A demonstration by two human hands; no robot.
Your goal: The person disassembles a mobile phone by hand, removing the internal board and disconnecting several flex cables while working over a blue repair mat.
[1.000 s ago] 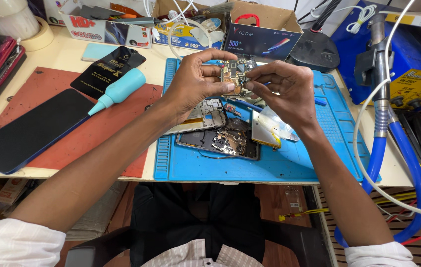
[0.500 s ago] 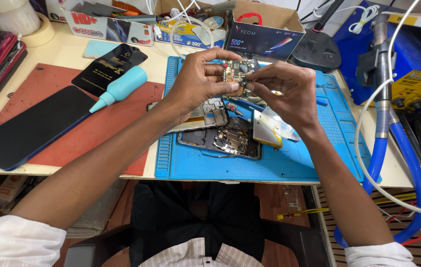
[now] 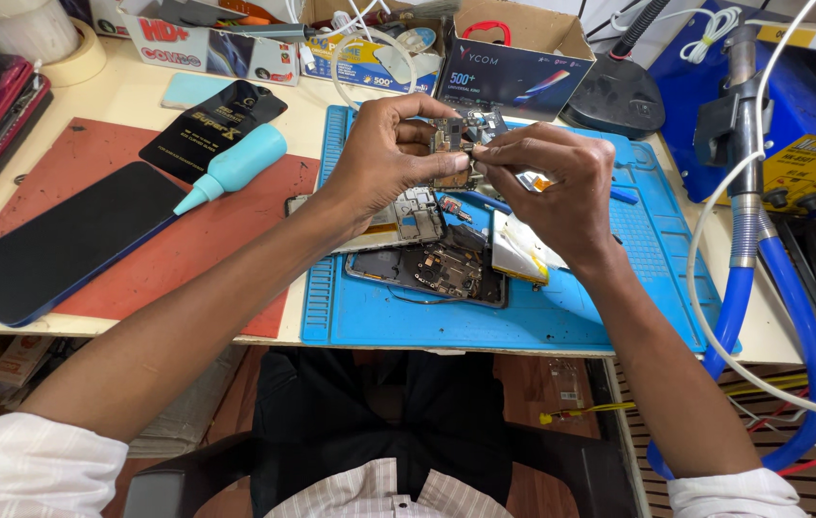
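A small green-and-metal phone circuit board (image 3: 454, 153), raised upright above the blue silicone work mat (image 3: 657, 269) and the opened dark phone body (image 3: 427, 270), is pinched by left hand (image 3: 384, 158) while right hand (image 3: 547, 182) nips its right edge.

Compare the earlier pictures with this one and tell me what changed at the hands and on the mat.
Very little changed. The left hand and right hand stay raised over the blue mat, both pinching the same small circuit board; the fingers only shifted slightly around it. Nothing was picked up or let go. The opened phone, the teal bottle and the dark phone lie where they were.
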